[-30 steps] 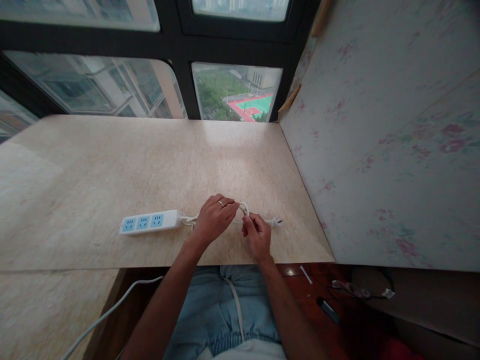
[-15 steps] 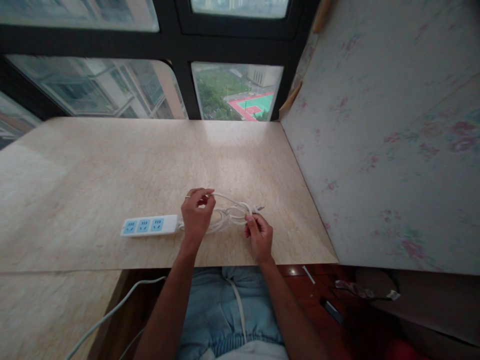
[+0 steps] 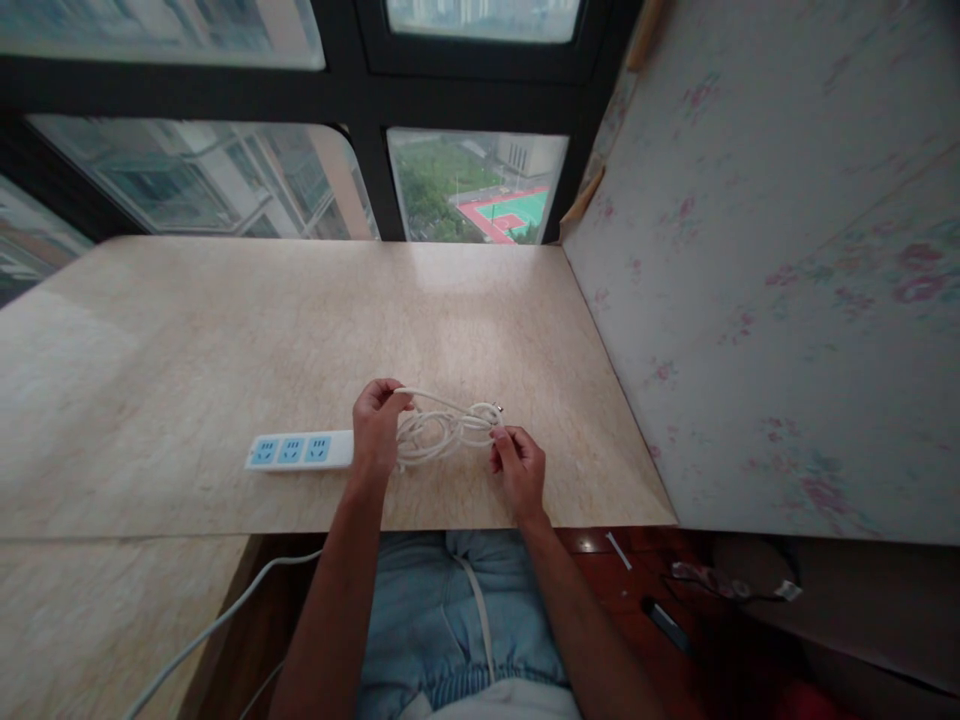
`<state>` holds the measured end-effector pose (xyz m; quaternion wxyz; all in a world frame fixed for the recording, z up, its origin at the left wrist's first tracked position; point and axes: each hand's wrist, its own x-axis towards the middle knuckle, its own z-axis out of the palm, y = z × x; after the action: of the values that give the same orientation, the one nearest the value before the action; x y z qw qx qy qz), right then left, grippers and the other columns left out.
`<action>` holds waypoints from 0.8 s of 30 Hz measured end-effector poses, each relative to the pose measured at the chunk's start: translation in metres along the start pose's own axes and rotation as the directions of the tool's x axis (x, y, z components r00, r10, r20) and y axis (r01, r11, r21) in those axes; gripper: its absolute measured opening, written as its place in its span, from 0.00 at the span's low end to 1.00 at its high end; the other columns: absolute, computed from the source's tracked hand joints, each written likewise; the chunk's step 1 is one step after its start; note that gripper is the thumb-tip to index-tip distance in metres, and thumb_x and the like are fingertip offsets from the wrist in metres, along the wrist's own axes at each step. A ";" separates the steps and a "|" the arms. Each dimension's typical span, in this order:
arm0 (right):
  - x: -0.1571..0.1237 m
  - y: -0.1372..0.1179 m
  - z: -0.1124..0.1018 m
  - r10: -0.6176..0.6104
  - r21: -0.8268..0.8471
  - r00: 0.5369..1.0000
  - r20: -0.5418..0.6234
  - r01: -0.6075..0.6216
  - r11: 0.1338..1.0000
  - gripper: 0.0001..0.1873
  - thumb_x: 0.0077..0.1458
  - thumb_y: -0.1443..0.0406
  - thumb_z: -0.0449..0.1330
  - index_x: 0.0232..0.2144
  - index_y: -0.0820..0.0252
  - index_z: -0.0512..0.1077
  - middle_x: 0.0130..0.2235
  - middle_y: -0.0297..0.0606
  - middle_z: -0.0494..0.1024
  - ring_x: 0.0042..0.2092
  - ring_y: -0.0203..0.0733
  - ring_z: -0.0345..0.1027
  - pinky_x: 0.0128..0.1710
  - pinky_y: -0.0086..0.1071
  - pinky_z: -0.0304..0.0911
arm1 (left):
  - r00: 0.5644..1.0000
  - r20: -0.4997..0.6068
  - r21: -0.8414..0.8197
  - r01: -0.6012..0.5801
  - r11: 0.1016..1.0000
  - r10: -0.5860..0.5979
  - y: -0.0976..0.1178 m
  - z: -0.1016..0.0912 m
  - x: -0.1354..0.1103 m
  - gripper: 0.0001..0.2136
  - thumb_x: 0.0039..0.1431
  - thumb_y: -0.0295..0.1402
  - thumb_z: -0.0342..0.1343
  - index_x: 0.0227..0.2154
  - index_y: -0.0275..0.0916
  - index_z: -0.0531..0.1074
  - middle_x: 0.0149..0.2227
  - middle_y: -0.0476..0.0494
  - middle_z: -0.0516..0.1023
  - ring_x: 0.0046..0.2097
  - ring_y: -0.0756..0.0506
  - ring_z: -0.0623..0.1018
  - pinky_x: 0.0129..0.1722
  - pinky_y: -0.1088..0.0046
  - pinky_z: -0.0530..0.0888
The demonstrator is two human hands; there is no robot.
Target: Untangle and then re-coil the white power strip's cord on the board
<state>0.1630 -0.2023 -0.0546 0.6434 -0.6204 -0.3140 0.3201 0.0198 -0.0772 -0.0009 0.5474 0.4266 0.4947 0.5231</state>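
A white power strip (image 3: 300, 451) with blue socket faces lies on the beige tabletop, left of my hands. Its white cord (image 3: 439, 436) is gathered in loose loops between them. My left hand (image 3: 377, 420) pinches a raised length of the cord between thumb and fingers, above the strip's right end, which it hides. My right hand (image 3: 519, 462) is closed on the right side of the loops, thumb against the fingers. The metal prongs of the plug (image 3: 498, 407) show just behind the loops, above my right hand; the rest of the plug is hard to make out.
The beige tabletop (image 3: 300, 320) reaches back to a dark window frame (image 3: 480, 100). A flower-patterned wall (image 3: 750, 300) bounds it at right. Another white cable (image 3: 225, 615) hangs over the front left edge. Small items lie on the reddish floor (image 3: 600, 570).
My left hand has moved left, drawing its length of cord that way. The plug has shifted left toward the loops. My right hand has hardly moved.
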 end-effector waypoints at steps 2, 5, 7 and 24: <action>0.000 0.001 0.000 0.008 0.006 1.000 -0.008 -0.008 1.000 0.17 0.58 0.54 0.57 0.26 0.61 0.70 0.19 0.28 0.66 0.20 0.32 0.59 0.20 0.25 0.55 | 1.000 0.015 -0.085 0.021 0.996 -0.020 -0.001 -0.001 0.002 0.09 0.36 0.28 0.61 0.23 0.37 0.68 0.23 0.54 0.68 0.25 0.54 0.70 0.27 0.79 0.66; 0.001 0.001 0.001 0.014 0.023 1.000 -0.027 -0.014 1.000 0.17 0.58 0.54 0.57 0.26 0.61 0.70 0.19 0.27 0.65 0.20 0.31 0.58 0.20 0.25 0.55 | 0.996 0.072 -0.183 0.065 0.981 -0.052 0.000 -0.001 0.004 0.08 0.33 0.25 0.60 0.19 0.37 0.66 0.23 0.53 0.68 0.25 0.54 0.69 0.26 0.80 0.66; 0.001 0.000 0.003 0.020 0.036 0.999 -0.040 -0.018 0.999 0.17 0.58 0.54 0.56 0.25 0.60 0.70 0.18 0.27 0.65 0.19 0.31 0.57 0.19 0.25 0.54 | 0.989 0.128 -0.231 0.105 0.967 -0.077 0.000 -0.002 0.005 0.08 0.33 0.24 0.59 0.17 0.37 0.64 0.23 0.53 0.67 0.25 0.54 0.68 0.26 0.80 0.66; 0.004 0.004 0.005 0.001 -0.055 1.000 -0.019 -0.002 0.998 0.17 0.58 0.55 0.55 0.25 0.60 0.68 0.18 0.27 0.65 0.20 0.31 0.59 0.20 0.25 0.55 | 0.937 0.112 -0.405 0.347 0.846 -0.330 0.008 -0.015 0.012 0.05 0.39 0.24 0.58 0.22 0.36 0.67 0.24 0.50 0.70 0.24 0.55 0.69 0.28 0.78 0.71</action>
<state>0.1617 -0.1960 -0.0580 0.6289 -0.6409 -0.3163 0.3060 0.0038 -0.0653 0.0037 0.7189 0.2154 0.4279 0.5037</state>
